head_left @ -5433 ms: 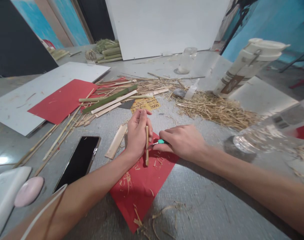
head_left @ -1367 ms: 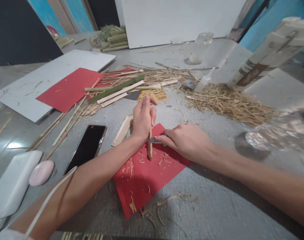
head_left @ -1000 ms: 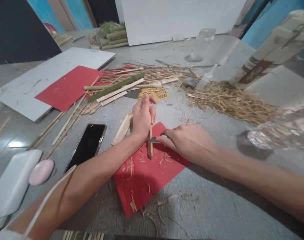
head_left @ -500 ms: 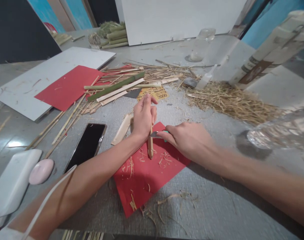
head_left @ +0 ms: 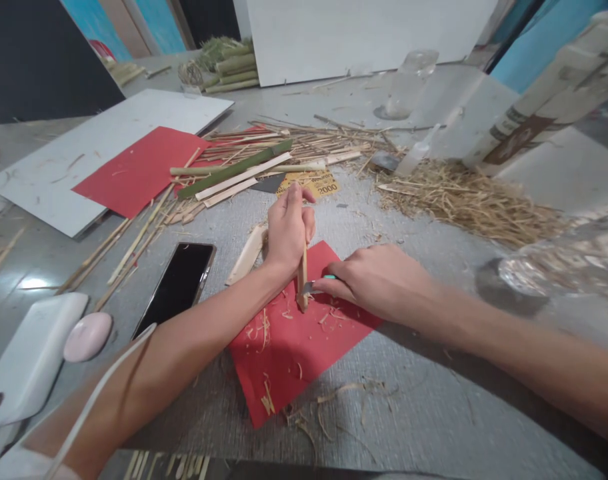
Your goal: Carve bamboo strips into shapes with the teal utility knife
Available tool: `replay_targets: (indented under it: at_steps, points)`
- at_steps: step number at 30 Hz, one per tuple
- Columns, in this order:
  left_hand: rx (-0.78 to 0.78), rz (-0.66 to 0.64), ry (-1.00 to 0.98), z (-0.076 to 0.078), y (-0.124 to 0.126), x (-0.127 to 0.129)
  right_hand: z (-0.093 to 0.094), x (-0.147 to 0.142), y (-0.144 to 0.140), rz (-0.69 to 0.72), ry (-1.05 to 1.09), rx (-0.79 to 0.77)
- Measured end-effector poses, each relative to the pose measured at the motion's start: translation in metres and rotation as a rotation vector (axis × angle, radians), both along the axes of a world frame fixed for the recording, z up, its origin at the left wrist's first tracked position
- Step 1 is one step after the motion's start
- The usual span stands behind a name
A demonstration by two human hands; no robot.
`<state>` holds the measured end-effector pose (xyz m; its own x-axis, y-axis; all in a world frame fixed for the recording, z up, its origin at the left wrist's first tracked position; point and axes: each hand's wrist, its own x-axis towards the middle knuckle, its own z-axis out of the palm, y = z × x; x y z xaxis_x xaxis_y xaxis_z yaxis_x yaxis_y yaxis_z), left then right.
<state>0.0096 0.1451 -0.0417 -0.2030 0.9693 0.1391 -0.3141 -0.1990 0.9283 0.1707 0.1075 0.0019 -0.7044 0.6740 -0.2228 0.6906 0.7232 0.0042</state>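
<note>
Over the far corner of a red sheet (head_left: 304, 373), my left hand (head_left: 288, 230) is closed round a thin bamboo strip (head_left: 303, 273), whose free end points toward me. My right hand (head_left: 379, 280) grips a craft knife (head_left: 329, 277) with a green handle. Its blade lies against the strip near the free end, and most of the handle is hidden in the fingers. Curled shavings (head_left: 264, 333) are scattered over the red sheet. Just left of my left hand lies a pale, wide bamboo piece (head_left: 247, 257).
A phone (head_left: 177, 287), a pink case (head_left: 88, 337) and a white power bank (head_left: 34, 360) lie left. Bamboo strips (head_left: 234, 170) and a yellow card (head_left: 317, 183) are ahead. Straw (head_left: 464, 200), a glue bottle (head_left: 415, 157) and a clear plastic bottle (head_left: 559, 257) are right.
My right hand has slid the knife blade along the bamboo strip toward its near end. My left hand keeps its hold. The whole view has shifted slightly.
</note>
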Motion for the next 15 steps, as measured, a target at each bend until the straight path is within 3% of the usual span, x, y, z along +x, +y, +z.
replay_targets:
  at_steps: [7,15]
  points:
    - [-0.005,-0.016,0.022,0.0022,-0.0048,0.0024,-0.0008,0.0009,0.0039,-0.222,0.093,0.049]
    - [0.008,-0.020,0.010,-0.0009,-0.0025,0.0006,0.0027,-0.0009,0.0020,-0.174,0.041,0.059]
